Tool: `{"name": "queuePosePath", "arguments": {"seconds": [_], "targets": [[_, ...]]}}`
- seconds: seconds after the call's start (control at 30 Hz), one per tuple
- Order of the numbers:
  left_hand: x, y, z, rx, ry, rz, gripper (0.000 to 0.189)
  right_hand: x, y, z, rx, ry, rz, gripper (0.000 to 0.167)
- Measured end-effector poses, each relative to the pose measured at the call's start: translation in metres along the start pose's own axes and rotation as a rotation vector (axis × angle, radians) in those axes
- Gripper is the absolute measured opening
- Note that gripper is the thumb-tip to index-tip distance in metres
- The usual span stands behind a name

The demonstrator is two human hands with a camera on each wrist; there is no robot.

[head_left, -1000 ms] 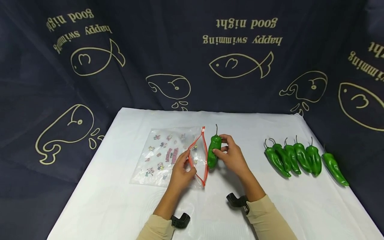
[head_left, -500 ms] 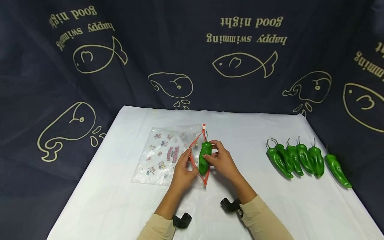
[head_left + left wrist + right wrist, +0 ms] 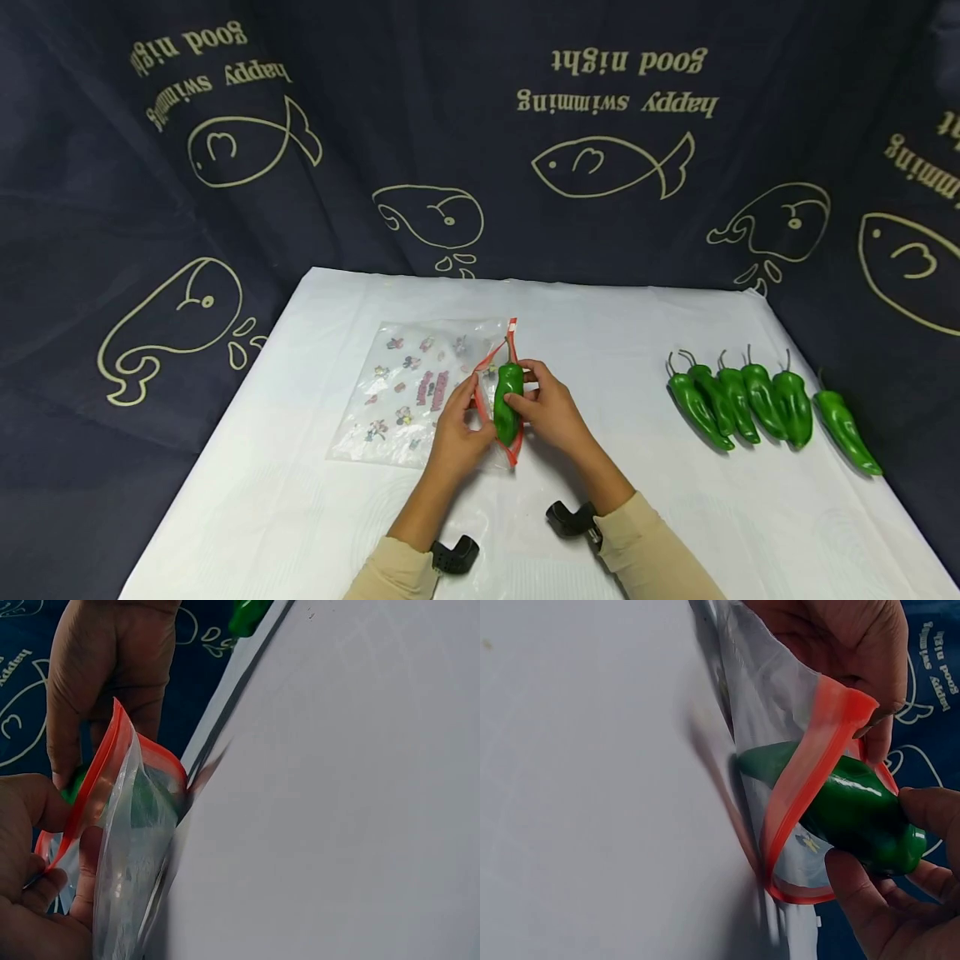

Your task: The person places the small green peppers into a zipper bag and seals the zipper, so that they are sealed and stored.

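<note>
A clear zip bag [image 3: 397, 392] with cartoon prints and a red zip edge lies flat, its mouth spread toward the right. My left hand [image 3: 456, 433] pinches the upper lip of that mouth, as the left wrist view also shows. A glossy green pepper [image 3: 507, 400] is held between the thumb and fingers of my right hand [image 3: 553, 410]. In the right wrist view the tip of the pepper [image 3: 855, 806] is inside the bag, behind the red edge [image 3: 810, 765], while its stem end stays outside in my fingers.
Several green peppers [image 3: 738, 400] lie in a row on the right of the white table [image 3: 622, 325]. One more pepper [image 3: 846, 433] rests by the right edge. A dark cloth [image 3: 465, 83] with fish drawings surrounds the table.
My right hand has moved left, bringing the pepper from beside the bag's mouth into it. My left hand keeps its pinch on the bag's edge.
</note>
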State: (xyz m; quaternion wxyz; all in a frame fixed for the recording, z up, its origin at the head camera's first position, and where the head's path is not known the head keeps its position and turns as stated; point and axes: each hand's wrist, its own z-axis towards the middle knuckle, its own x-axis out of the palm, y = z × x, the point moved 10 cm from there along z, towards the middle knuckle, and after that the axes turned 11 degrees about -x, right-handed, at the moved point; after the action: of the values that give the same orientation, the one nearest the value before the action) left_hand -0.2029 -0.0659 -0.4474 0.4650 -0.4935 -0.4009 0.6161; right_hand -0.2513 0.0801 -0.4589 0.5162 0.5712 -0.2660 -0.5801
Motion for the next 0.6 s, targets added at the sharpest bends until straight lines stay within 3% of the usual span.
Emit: {"name": "queuePosePath", "arguments": {"seconds": [0.13,0.37,0.6], "targets": [[0.000,-0.006,-0.002,-0.005,0.020,-0.018,0.079,-0.001,0.002,-0.001,-0.015,-0.015,-0.015,0.057],[0.003,0.022,0.003,-0.064,0.026,0.041,0.084,0.000,0.000,-0.003,-0.010,-0.014,0.003,0.057],[0.004,0.024,0.004,-0.011,0.028,0.043,0.085,0.004,-0.002,0.003,-0.021,0.046,-0.064,0.056]]}}
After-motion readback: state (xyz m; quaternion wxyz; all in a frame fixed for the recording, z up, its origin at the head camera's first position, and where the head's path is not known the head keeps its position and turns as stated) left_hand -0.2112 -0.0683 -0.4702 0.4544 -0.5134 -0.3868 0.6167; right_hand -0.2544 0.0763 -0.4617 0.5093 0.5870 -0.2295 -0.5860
